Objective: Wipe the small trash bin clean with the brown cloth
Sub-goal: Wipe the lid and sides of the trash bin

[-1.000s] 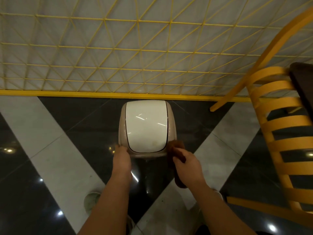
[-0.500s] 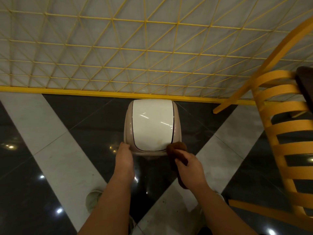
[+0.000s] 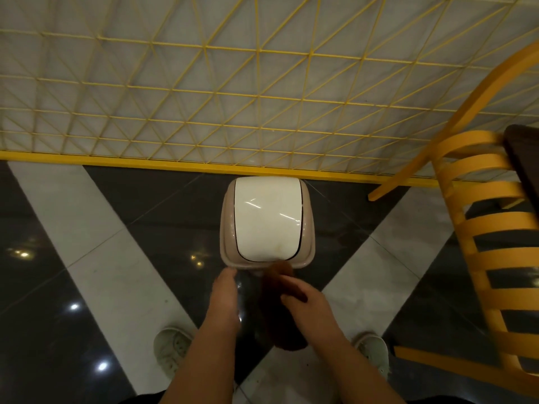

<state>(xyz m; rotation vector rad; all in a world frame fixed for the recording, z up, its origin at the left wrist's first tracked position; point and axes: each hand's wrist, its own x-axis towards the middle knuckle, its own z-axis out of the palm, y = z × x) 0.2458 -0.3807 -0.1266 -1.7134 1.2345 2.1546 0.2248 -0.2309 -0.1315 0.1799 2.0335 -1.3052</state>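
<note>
The small trash bin (image 3: 267,220), beige with a glossy white swing lid, stands on the floor just in front of me. My left hand (image 3: 224,295) rests against the bin's near left corner, below the rim. My right hand (image 3: 303,301) holds the brown cloth (image 3: 280,316), pressing its top against the bin's near face under the lid's front edge. The rest of the cloth hangs down between my forearms. The bin's lower body is hidden behind my hands and the cloth.
A yellow wire-grid fence (image 3: 204,112) with a yellow base rail runs behind the bin. A yellow slatted chair (image 3: 490,258) stands to the right beside a dark tabletop (image 3: 525,158). My pale shoes (image 3: 172,351) stand on the black-and-white tiled floor (image 3: 96,258).
My right hand slid the cloth from the bin's near right corner leftward and down onto the front face. My left hand dropped slightly below the rim.
</note>
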